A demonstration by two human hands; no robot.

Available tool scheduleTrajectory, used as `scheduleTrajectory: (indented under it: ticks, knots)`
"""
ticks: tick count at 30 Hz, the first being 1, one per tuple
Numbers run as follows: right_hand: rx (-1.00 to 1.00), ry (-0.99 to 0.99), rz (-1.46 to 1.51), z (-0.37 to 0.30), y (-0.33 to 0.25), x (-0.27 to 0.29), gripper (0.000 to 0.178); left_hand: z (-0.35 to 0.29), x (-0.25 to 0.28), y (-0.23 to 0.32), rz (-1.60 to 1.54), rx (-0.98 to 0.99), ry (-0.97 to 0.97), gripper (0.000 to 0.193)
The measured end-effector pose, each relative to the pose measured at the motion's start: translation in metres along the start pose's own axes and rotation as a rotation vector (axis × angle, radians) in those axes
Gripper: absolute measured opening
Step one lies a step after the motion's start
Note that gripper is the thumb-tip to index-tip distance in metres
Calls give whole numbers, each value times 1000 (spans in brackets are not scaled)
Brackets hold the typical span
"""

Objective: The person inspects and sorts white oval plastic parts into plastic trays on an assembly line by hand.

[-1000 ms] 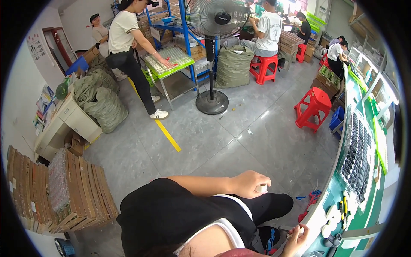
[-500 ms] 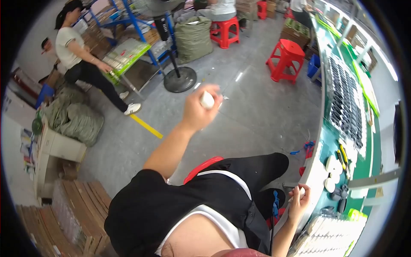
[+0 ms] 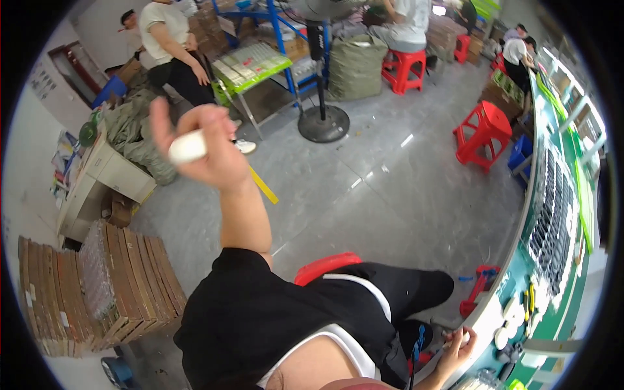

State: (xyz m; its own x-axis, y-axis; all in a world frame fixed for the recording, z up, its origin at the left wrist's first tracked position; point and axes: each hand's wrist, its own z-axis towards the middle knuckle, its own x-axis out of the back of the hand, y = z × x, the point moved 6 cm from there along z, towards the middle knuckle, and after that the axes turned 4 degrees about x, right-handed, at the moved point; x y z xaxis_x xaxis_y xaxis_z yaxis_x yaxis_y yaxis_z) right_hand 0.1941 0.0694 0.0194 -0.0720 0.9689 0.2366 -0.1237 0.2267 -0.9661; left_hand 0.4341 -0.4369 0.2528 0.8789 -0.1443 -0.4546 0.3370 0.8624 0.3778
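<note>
My left hand (image 3: 214, 146) is raised high over the floor, blurred by motion. Its fingers are partly curled round a smooth white oval piece (image 3: 188, 147), with one finger sticking out. Low at the right, by the workbench (image 3: 484, 328) edge, my right hand (image 3: 455, 354) is closed with bent fingers. A bit of a small white piece (image 3: 465, 338) shows between those fingertips; most of it is hidden. Nearest that hand on the bench lie white round pieces (image 3: 506, 333) and dark grey parts (image 3: 510, 353).
A tray of dark parts (image 3: 552, 221) and yellow-handled pliers (image 3: 531, 298) are on the bench. A red stool (image 3: 484, 133), a standing fan's base (image 3: 324, 123) and a green-edged table (image 3: 257, 75) stand ahead. Stacked cardboard (image 3: 133, 279) is at left. Other people are farther off.
My left hand has swung left and nearer with the white oval piece. The view has turned left. My right hand stays by the bench edge, now lower in the picture.
</note>
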Motion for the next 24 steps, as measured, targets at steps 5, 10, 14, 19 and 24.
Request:
scheduleTrajectory:
  ticks: [5, 10, 14, 19, 24]
  knots:
    - [-64, 8, -83, -15, -42, -5, 19, -8, -6, 38, 16, -365, 33, 65]
    - [-102, 8, -114, -18, -42, -5, 19, -5, -16, 29, -67, 16, -44, 72]
    - [-19, 12, 33, -1, -1, -5, 13, -27, -40, 43, -67, -240, -187, 76]
    - [-35, 5, -26, -5, -20, -9, 13, -72, -107, -10, -208, 133, -422, 74]
    - [-45, -4, -86, 2, -9, -9, 11, -127, -154, -21, -267, 207, -604, 72]
